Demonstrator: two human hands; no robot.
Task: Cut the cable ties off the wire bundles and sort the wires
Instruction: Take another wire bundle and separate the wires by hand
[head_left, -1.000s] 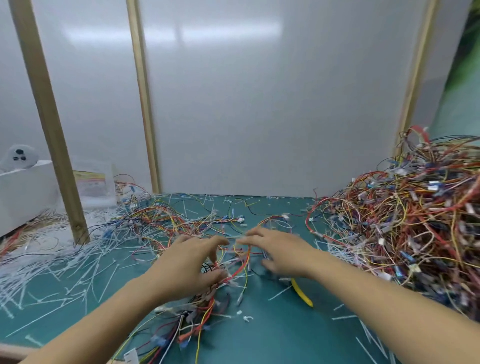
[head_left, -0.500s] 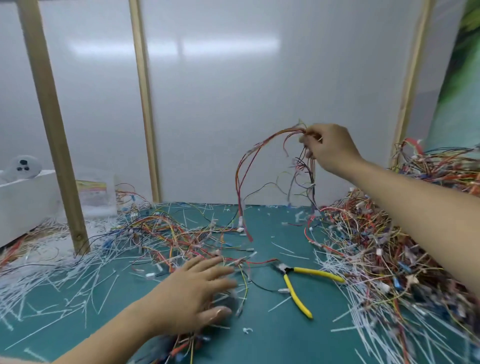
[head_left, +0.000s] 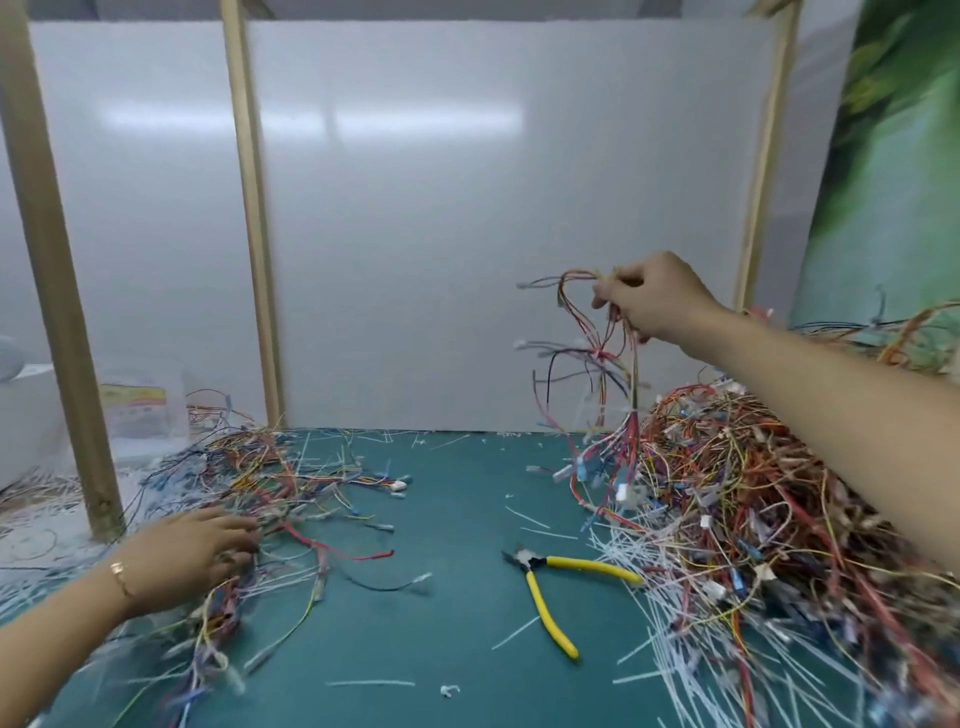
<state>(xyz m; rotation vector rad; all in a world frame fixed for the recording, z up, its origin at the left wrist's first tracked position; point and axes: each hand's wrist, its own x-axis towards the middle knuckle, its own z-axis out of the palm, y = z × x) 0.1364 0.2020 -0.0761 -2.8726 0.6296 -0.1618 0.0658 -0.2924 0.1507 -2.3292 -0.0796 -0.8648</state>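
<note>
Two hands are at work over the green worktop (head_left: 457, 499). The right hand (head_left: 657, 299) is lifted high; its fingers (head_left: 610, 296) are curled and pinch the top of a wire bundle (head_left: 602, 358), which hangs down below them. The lower ends of it reach the edge of the big wire pile (head_left: 753, 493) that lies under the right forearm. The left hand (head_left: 192, 553) lies low on the loose wires (head_left: 280, 478); its fingers (head_left: 234, 530) are nearly straight and close together, resting flat on the strands, though this part is a little blurred; a thin bracelet (head_left: 120, 574) sits on this wrist. The yellow-handled cutters (head_left: 544, 605) lie on the worktop with handles apart, well below the right fingers and to the right of the left fingers; no hand touches them. White cut cable ties (head_left: 631, 551) are scattered just beside the cutters.
</note>
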